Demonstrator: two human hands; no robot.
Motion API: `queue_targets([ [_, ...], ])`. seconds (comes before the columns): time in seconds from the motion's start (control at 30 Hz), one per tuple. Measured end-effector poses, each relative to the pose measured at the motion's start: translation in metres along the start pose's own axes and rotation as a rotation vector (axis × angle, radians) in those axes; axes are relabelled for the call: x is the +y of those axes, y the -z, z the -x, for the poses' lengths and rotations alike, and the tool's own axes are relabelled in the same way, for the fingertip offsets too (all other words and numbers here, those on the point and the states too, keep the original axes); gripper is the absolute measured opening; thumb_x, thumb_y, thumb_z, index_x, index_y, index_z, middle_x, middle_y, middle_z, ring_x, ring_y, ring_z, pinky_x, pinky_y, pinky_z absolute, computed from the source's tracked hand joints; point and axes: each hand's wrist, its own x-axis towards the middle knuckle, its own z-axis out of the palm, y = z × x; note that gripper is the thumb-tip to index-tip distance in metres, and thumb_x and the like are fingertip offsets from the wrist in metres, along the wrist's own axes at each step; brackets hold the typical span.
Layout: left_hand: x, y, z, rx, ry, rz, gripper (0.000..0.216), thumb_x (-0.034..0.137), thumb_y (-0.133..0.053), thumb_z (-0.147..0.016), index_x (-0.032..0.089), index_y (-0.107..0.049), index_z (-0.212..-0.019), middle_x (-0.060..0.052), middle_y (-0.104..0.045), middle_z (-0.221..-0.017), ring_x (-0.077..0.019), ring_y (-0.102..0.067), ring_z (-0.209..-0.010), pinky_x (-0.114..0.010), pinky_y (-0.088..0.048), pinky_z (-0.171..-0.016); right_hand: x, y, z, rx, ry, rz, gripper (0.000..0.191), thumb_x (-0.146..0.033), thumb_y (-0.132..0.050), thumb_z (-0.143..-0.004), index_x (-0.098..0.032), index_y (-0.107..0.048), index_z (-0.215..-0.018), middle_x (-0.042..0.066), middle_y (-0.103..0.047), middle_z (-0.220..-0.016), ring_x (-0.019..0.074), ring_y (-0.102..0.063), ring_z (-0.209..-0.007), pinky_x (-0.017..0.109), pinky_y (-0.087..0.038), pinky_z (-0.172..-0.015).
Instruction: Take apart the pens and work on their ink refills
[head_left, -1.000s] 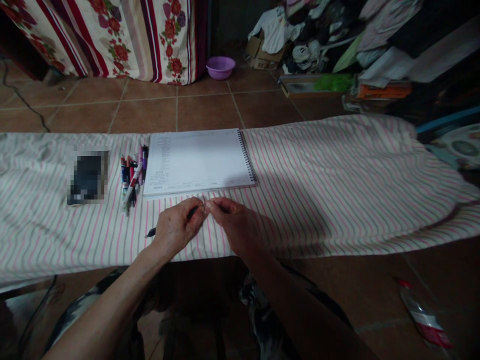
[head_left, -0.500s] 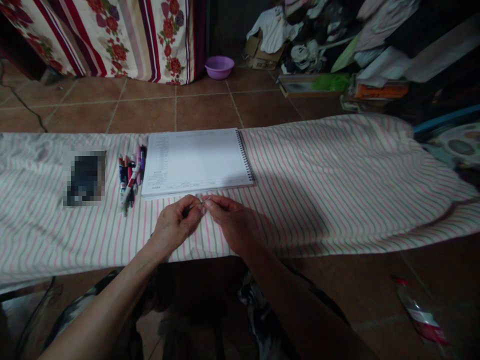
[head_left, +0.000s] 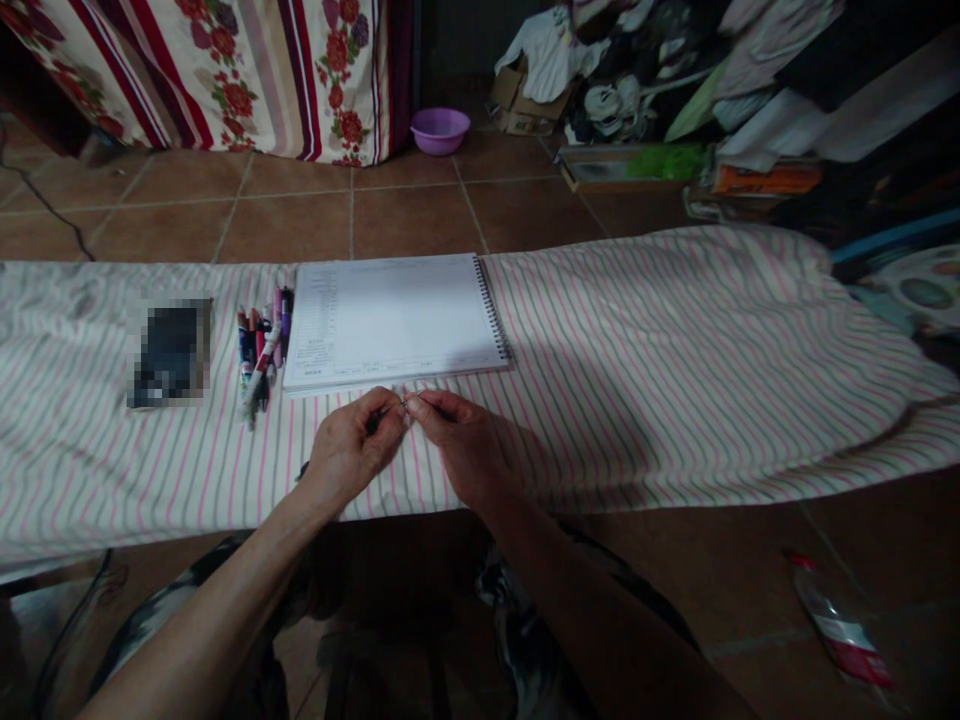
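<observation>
My left hand (head_left: pixel 352 450) is closed round a dark pen (head_left: pixel 377 420) whose rear end pokes out behind the wrist. My right hand (head_left: pixel 459 445) pinches the pen's small silvery tip, the fingertips of both hands meeting just in front of a spiral-bound notebook (head_left: pixel 394 318) lying open on the striped cloth (head_left: pixel 675 350). Left of the notebook lies a bunch of several coloured pens (head_left: pixel 262 345).
A dark flat object (head_left: pixel 169 352) lies on the cloth at the left. Beyond the cloth are a brown tiled floor, a purple bowl (head_left: pixel 439 129), a floral cover and a heap of clothes and boxes (head_left: pixel 660 80). A plastic bottle (head_left: pixel 836 625) lies on the floor at lower right.
The hands stay together at the pen's tip with only slight finger shifts. The view has drifted a little.
</observation>
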Motion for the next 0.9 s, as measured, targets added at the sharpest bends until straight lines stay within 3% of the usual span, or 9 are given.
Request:
queue_targets([
  [0.13, 0.002, 0.004, -0.001, -0.007, 0.011, -0.010, 0.020, 0.036, -0.042, -0.082, 0.020, -0.053, -0.075, 0.004, -0.048, -0.057, -0.0097, -0.044, -0.052, -0.021, -0.035, -0.050, -0.008, 0.003, 0.001, -0.055, -0.019, 0.058, 0.020, -0.036, -0.063, -0.067, -0.018, -0.068, -0.076, 0.000, -0.066, -0.074, 0.0141, -0.057, -0.071, 0.027, -0.044, -0.067],
  [0.23, 0.002, 0.006, -0.001, -0.003, 0.010, -0.034, 0.019, 0.034, -0.043, -0.080, 0.019, -0.052, -0.074, 0.003, -0.051, -0.060, -0.0101, -0.046, -0.054, -0.022, -0.036, -0.053, -0.014, 0.006, 0.001, -0.023, -0.062, 0.102, 0.025, -0.038, -0.062, -0.067, -0.019, -0.069, -0.082, 0.000, -0.065, -0.073, 0.0123, -0.055, -0.065, 0.025, -0.042, -0.061],
  [0.43, -0.002, 0.003, 0.000, -0.016, 0.019, -0.045, 0.022, 0.038, -0.041, -0.082, 0.020, -0.052, -0.075, 0.004, -0.050, -0.056, -0.0100, -0.044, -0.051, -0.022, -0.034, -0.050, -0.017, 0.010, -0.002, -0.029, -0.137, -0.013, 0.026, -0.039, -0.060, -0.070, -0.019, -0.067, -0.084, -0.001, -0.060, -0.066, 0.0071, -0.045, -0.053, 0.021, -0.035, -0.049],
  [0.53, -0.003, 0.002, 0.000, -0.006, 0.009, -0.064, 0.022, 0.037, -0.040, -0.083, 0.020, -0.053, -0.076, 0.004, -0.051, -0.058, -0.0104, -0.046, -0.052, -0.022, -0.034, -0.052, -0.020, 0.012, -0.004, -0.013, -0.166, -0.132, 0.018, -0.033, -0.058, -0.071, -0.018, -0.065, -0.079, 0.001, -0.063, -0.074, 0.0086, -0.052, -0.061, 0.021, -0.041, -0.056],
  [0.63, -0.001, 0.005, -0.001, -0.014, -0.009, -0.110, 0.020, 0.035, -0.041, -0.082, 0.020, -0.054, -0.076, 0.003, -0.054, -0.061, -0.0113, -0.048, -0.056, -0.023, -0.035, -0.055, -0.026, 0.014, -0.004, -0.026, -0.209, -0.233, 0.009, -0.019, -0.058, -0.066, -0.019, -0.063, -0.074, 0.001, -0.064, -0.080, 0.0111, -0.058, -0.077, 0.024, -0.046, -0.074],
  [0.73, 0.003, 0.008, -0.001, -0.028, 0.004, -0.196, 0.023, 0.039, -0.042, -0.082, 0.021, -0.055, -0.077, 0.003, -0.054, -0.059, -0.0120, -0.048, -0.054, -0.024, -0.033, -0.054, -0.029, 0.016, -0.005, -0.011, -0.251, -0.282, 0.011, -0.015, -0.056, -0.064, -0.018, -0.062, -0.072, 0.002, -0.065, -0.083, 0.0127, -0.060, -0.086, 0.027, -0.044, -0.086],
  [0.9, 0.004, 0.010, 0.001, -0.050, -0.038, -0.236, 0.025, 0.041, -0.041, -0.083, 0.021, -0.055, -0.079, 0.002, -0.055, -0.061, -0.0126, -0.050, -0.056, -0.024, -0.034, -0.054, -0.026, 0.017, -0.005, -0.022, -0.196, -0.284, 0.020, -0.019, -0.067, -0.061, -0.016, -0.063, -0.081, 0.004, -0.068, -0.088, 0.0150, -0.062, -0.090, 0.031, -0.044, -0.090],
])
